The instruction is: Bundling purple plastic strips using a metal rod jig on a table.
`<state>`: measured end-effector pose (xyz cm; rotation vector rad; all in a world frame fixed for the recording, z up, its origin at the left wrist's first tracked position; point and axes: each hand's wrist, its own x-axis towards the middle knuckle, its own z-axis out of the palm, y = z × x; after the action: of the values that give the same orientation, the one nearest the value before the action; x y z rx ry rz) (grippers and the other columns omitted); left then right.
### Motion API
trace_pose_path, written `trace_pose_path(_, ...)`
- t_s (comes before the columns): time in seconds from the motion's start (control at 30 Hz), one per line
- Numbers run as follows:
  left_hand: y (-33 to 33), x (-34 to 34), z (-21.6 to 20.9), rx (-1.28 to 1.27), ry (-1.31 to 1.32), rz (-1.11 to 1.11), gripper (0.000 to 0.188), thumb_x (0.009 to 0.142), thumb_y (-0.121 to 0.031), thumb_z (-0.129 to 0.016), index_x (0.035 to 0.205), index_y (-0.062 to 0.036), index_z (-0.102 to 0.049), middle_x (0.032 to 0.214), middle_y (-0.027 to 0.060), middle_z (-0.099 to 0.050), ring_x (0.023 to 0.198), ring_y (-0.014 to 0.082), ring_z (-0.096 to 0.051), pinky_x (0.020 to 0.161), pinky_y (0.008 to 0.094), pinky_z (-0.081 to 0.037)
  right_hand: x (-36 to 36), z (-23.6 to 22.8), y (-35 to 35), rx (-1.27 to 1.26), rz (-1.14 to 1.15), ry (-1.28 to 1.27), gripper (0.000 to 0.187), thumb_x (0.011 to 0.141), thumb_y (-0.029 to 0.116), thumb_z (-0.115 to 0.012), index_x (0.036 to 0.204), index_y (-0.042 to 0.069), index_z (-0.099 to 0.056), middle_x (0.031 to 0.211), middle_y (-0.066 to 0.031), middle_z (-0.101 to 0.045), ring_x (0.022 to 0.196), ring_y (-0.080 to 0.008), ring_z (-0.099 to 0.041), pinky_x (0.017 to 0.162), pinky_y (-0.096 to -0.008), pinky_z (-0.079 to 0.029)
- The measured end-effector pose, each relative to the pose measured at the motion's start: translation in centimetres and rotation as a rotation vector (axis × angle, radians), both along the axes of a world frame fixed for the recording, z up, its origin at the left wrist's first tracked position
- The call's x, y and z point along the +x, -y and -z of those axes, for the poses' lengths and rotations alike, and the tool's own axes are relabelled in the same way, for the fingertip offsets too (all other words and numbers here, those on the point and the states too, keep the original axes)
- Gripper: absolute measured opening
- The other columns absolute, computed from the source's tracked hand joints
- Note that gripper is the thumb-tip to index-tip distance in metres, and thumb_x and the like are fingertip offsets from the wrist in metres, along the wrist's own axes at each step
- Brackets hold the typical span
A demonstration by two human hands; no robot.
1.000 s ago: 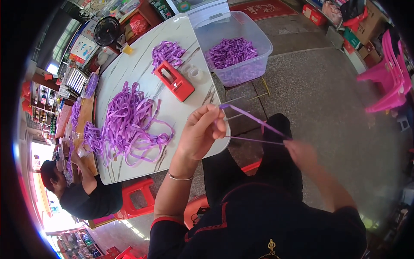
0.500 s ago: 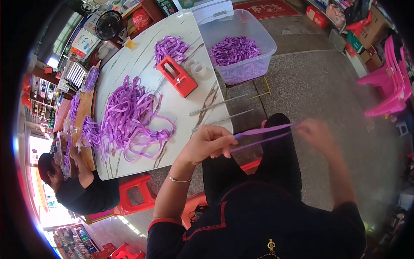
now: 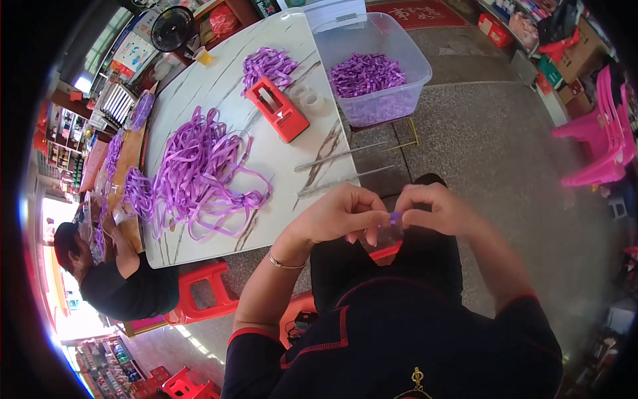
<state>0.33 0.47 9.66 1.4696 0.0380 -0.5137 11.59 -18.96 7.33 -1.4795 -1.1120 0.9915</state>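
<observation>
Over my lap, my left hand (image 3: 351, 214) and my right hand (image 3: 435, 209) are brought together, fingertips almost touching. Both pinch a purple ribbon (image 3: 395, 217); only a short bit of it shows between the fingers and the rest is hidden. On the marbled table (image 3: 219, 76) to the left lies a big tangled heap of purple ribbons (image 3: 199, 176). A red tape dispenser (image 3: 278, 110) sits beyond it, with clear tape rolls (image 3: 309, 100) beside it. Two thin metal rods (image 3: 342, 157) stick out past the table's right edge, close to my left hand.
A clear plastic bin (image 3: 415, 80) of folded purple pieces (image 3: 367, 75) stands on a stand beyond the table corner. Another ribbon pile (image 3: 269, 66) lies further back. A person (image 3: 119, 272) works at the left near a red stool (image 3: 203, 292). Pink chairs (image 3: 598, 133) stand at the right.
My right hand has come in leftward from the far end of the stretched ribbon to meet my left hand. The ribbon is no longer pulled out between them.
</observation>
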Motion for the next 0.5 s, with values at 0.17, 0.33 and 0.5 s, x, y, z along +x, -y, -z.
trace_pose_path(0.17, -0.6, 0.0, -0.4, 0.072, 0.054, 0.082, 0.013, 0.085, -0.009, -0.056, 0.083, 0.0015, -0.063, 0.061, 0.0047, -0.062, 0.046, 0.0045, -0.051, 0.041, 0.0159, -0.037, 0.2, 0.3, -0.3, -0.121, -0.153, -0.334, 0.022, 0.086, 0.021, -0.056, 0.078, 0.001, -0.061, 0.068, -0.0022, -0.058, 0.060, -0.0073, -0.051, 0.062, -0.0231, -0.043)
trace_pose_path(0.33, -0.6, 0.8, -0.8, 0.071, 0.214, 0.449, 0.012, 0.083, -0.009, -0.059, 0.084, 0.0023, -0.063, 0.068, 0.0060, -0.063, 0.060, 0.0097, -0.059, 0.053, 0.0213, -0.045, -1.1, 3.2, -0.1, -0.134, -0.335, -0.832, 0.021, 0.084, 0.017, -0.057, 0.073, 0.000, -0.062, 0.068, -0.0053, -0.061, 0.055, -0.0066, -0.049, 0.057, -0.0202, -0.042)
trace_pose_path(0.5, -3.0, 2.0, 3.0, 0.365, 0.508, 0.138, 0.014, 0.084, -0.010, -0.060, 0.089, 0.0025, -0.063, 0.077, 0.0057, -0.063, 0.073, 0.0126, -0.060, 0.067, 0.0256, -0.047, 0.6, 5.6, 0.6, -0.114, 0.036, -0.697, 0.020, 0.085, 0.019, -0.055, 0.078, 0.001, -0.062, 0.068, -0.0036, -0.060, 0.057, -0.0064, -0.050, 0.060, -0.0202, -0.041)
